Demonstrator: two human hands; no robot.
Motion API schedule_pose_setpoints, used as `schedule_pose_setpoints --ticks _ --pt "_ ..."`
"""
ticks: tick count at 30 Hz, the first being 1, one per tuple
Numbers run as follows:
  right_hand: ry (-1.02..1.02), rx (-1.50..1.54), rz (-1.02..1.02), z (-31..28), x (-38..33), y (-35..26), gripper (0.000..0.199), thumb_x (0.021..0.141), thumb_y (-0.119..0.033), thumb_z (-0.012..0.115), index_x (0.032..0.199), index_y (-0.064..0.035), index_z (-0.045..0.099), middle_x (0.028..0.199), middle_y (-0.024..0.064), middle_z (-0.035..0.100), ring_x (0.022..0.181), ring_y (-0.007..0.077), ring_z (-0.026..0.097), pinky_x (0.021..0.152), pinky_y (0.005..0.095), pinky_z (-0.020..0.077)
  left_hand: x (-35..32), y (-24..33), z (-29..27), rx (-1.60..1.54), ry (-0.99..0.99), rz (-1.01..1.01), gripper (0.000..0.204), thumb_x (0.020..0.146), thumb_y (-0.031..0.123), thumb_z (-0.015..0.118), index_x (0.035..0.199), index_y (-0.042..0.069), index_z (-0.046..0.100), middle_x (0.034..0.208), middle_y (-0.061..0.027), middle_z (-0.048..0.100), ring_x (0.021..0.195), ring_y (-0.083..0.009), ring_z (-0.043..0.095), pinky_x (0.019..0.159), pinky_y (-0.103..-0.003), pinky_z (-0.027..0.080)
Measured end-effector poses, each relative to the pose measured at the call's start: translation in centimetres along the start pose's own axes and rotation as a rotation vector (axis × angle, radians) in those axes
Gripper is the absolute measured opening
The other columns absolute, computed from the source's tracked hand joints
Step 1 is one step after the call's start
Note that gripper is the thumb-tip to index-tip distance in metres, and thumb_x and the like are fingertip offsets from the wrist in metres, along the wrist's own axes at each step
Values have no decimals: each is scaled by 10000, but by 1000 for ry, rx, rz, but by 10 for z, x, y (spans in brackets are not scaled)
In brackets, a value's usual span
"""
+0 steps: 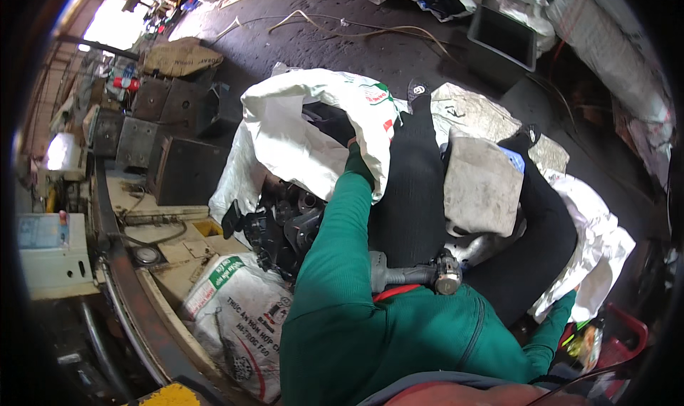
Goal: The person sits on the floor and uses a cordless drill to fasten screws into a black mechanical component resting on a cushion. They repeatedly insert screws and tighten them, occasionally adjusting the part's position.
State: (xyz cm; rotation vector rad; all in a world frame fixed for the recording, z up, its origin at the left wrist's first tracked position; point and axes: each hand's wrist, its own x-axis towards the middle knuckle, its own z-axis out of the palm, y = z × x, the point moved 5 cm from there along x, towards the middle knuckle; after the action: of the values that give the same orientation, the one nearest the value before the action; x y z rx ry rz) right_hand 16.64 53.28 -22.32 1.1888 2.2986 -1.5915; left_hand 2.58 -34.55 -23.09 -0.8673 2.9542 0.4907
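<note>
My left arm reaches forward into the mouth of a white woven sack (285,114). Only a sliver of my left hand (352,142) shows at the sack's rim; its fingers are hidden inside, close to a dark object (329,121). Black moulded parts (285,221) lie heaped below the sack, beside my left forearm. At the lower right, my right arm goes down beside a crumpled white sack (591,242), and the hand at its end is hidden. A grey power tool with a metal head (410,274) rests across my lap.
A printed white sack (246,320) lies at the lower left, near a machine frame (128,292). Dark metal blocks (189,171) stand at the left. A grey bin (502,39) is at the far right, and a cable (370,29) crosses the floor. A grey cloth (483,185) lies between my legs.
</note>
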Motion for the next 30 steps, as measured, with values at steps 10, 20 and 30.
schedule_pose_setpoints --ticks 10,20,30 --pt "151 -258 -104 -7 -17 5 373 913 -283 539 1138 8 596 872 79 589 779 182 557 690 291 447 66 -83 -19 188 -16 120 360 856 283 606 1053 -17 635 1006 -199 645 835 -280 633 727 -364 504" --pt "280 -287 -217 12 -13 47 344 886 -259 551 1073 13 647 1019 152 677 930 250 638 825 330 494 -21 -101 -236 92 444 343 422 940 364 538 1009 -36 651 983 -237 650 854 -262 634 779 -354 485" --pt "9 -137 -90 78 16 44 335 805 -292 632 997 -21 677 938 192 676 892 322 647 778 381 504 -147 87 -259 -61 437 1004 398 684 160 777 1015 -5 632 929 -130 649 811 -246 637 722 -358 503"
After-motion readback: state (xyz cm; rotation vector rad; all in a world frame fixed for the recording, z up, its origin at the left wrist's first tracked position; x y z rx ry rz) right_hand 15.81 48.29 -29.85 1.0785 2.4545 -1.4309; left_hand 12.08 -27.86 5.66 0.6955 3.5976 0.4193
